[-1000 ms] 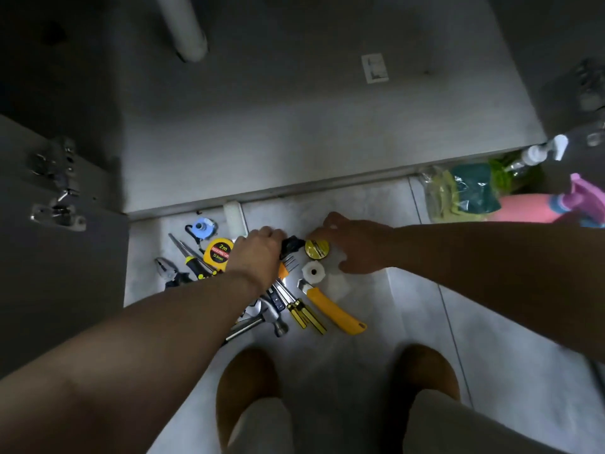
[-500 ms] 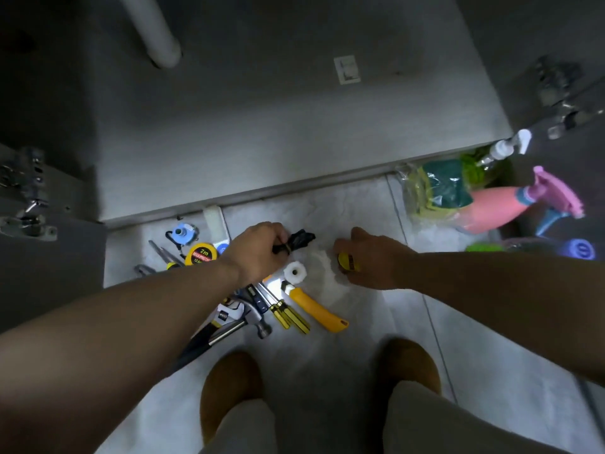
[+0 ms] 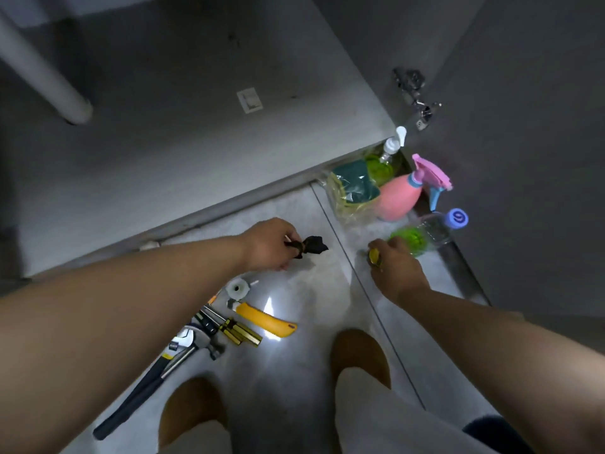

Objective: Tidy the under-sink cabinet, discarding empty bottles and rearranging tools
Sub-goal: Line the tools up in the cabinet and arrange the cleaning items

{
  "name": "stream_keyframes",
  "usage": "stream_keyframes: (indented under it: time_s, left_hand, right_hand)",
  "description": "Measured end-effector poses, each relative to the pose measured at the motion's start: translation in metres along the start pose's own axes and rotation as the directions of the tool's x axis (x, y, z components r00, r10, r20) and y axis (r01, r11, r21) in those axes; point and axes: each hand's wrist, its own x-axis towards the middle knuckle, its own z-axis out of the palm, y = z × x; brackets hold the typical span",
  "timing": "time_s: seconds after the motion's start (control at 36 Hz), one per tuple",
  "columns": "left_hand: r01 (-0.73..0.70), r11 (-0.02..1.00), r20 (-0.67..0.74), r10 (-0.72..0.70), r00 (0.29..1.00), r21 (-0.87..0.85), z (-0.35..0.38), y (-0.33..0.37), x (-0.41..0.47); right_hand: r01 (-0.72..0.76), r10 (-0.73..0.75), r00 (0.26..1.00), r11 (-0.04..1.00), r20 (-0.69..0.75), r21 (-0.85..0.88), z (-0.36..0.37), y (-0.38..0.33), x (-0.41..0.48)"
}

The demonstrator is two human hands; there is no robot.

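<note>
My left hand point(image 3: 266, 245) pinches a small black bundle point(image 3: 311, 246) just above the tiled floor, in front of the cabinet's front edge. My right hand point(image 3: 394, 267) is closed on a small yellow roll point(image 3: 374, 257), close to a clear bottle with green liquid and a blue cap point(image 3: 422, 235) lying on the floor. Below my left hand lie a white spool point(image 3: 237, 287), a yellow utility knife point(image 3: 265, 320), yellow-and-black screwdrivers point(image 3: 235, 330), an adjustable wrench point(image 3: 144, 385) and a hammer point(image 3: 209, 347).
The grey cabinet floor point(image 3: 183, 132) holds a white drain pipe point(image 3: 42, 77) at back left. At the right stand a pink spray bottle point(image 3: 399, 198), a bagged green sponge point(image 3: 352, 186) and a green pump bottle point(image 3: 384, 162). A door hinge point(image 3: 417, 99) sits above them. My brown slippers point(image 3: 358, 355) are below.
Both hands moved right, away from the tool pile; my left hand carries the black bundle and my right the yellow roll toward the bottles. The view swung right, so the leftmost tools left the frame.
</note>
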Motion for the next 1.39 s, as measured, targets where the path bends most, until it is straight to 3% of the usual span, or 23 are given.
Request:
stream_keyframes:
  time_s: [0.11,0.25,0.39,0.47,0.53,0.56,0.58,0.64,0.67,0.69,0.78,0.92,0.97,1.06,1.22,1.39]
  left_hand:
    - [0.035,0.986,-0.03,-0.041,0.999,-0.162,0.023,-0.007,0.003]
    - [0.089,0.949,-0.012,-0.098,0.995,-0.302,0.033,-0.019,0.004]
    - [0.091,0.963,-0.061,-0.11,0.992,-0.254,0.032,-0.027,0.014]
    - [0.091,0.956,-0.088,-0.12,0.989,-0.28,0.032,-0.029,0.019]
    - [0.094,0.95,-0.111,-0.132,0.985,-0.296,0.034,-0.028,0.021]
    - [0.091,0.948,-0.123,-0.134,0.983,-0.305,0.035,-0.027,0.022]
    - [0.089,0.944,-0.131,-0.137,0.982,-0.318,0.036,-0.025,0.022]
    - [0.078,0.945,-0.145,-0.13,0.981,-0.317,0.04,-0.021,0.022]
    - [0.075,0.955,-0.149,-0.122,0.981,-0.286,0.041,-0.019,0.021]
    - [0.07,0.963,-0.15,-0.111,0.982,-0.259,0.043,-0.016,0.018]
    - [0.027,0.969,-0.111,-0.056,0.992,-0.245,0.051,-0.011,0.013]
    - [0.007,0.963,-0.058,-0.024,0.998,-0.27,0.057,-0.008,0.009]
    - [0.043,0.963,-0.016,-0.049,0.999,-0.268,0.055,-0.011,0.011]
    - [0.073,0.971,0.017,-0.071,0.997,-0.229,0.051,-0.017,0.013]
    - [0.122,0.967,0.037,-0.117,0.992,-0.222,0.046,-0.035,0.014]
    - [0.153,0.97,0.049,-0.147,0.988,-0.189,0.044,-0.048,0.014]
  right_hand:
    - [-0.013,0.019,0.993,0.999,-0.115,0.052,0.005,-0.018,0.011]
    - [-0.118,0.127,0.984,0.99,-0.127,0.077,0.007,-0.026,0.024]
    - [-0.155,0.163,0.98,0.985,-0.116,0.071,0.011,-0.031,0.022]
    - [-0.117,0.154,0.969,0.975,-0.193,0.188,0.016,-0.037,0.009]
    - [-0.132,0.181,0.973,0.946,-0.146,0.295,0.021,-0.043,-0.002]
    - [-0.191,0.227,0.973,0.893,-0.041,0.408,0.022,-0.046,-0.007]
    - [-0.296,0.267,0.954,0.771,0.136,0.565,0.022,-0.052,-0.012]
    - [-0.556,0.162,0.826,0.389,0.54,0.734,0.021,-0.065,-0.023]
    - [-0.615,0.061,0.778,0.278,0.626,0.738,0.019,-0.071,-0.027]
    - [-0.618,-0.012,0.768,0.249,0.64,0.746,0.018,-0.076,-0.03]
    - [-0.502,-0.059,0.843,0.269,0.535,0.822,0.016,-0.089,-0.035]
    - [-0.397,0.09,0.911,0.457,0.403,0.796,0.016,-0.091,-0.026]
    - [-0.349,0.164,0.934,0.611,0.317,0.71,0.017,-0.082,-0.02]
    - [-0.266,0.223,0.963,0.876,0.151,0.403,0.016,-0.056,-0.008]
    - [-0.296,0.299,0.954,0.937,0.013,0.187,0.012,-0.022,0.013]
    - [-0.265,0.279,0.959,0.943,-0.045,0.199,0.012,-0.027,0.018]
